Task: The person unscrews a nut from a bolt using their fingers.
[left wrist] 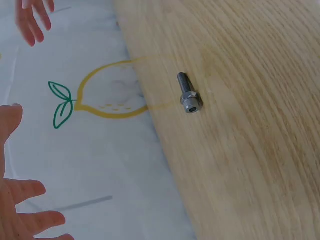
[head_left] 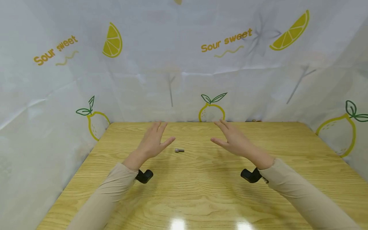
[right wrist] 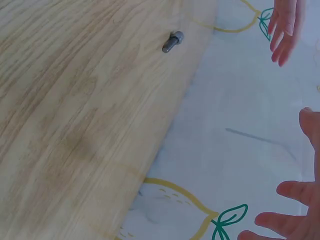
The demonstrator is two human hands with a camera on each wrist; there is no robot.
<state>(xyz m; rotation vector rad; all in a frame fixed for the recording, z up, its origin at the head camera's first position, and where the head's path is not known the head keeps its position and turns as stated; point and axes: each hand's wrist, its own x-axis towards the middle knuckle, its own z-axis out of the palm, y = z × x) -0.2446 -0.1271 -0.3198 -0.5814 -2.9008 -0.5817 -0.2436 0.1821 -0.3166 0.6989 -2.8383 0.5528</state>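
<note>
A small metal socket-head bolt lies on its side on the wooden table, between the two hands. In the left wrist view the bolt shows a dark threaded shank, a rounded head with a recess, and a wider collar below the head. The right wrist view shows the bolt near the table's far edge. My left hand is held over the table left of the bolt, fingers spread and thumb toward it. Mirroring it on the right, my right hand has spread fingers too. Both hands hold nothing.
The wood-grain table ends at a white lemon-print cloth, which hangs behind it and along both sides. A black wrist mount sits under the left wrist, and another black mount under the right.
</note>
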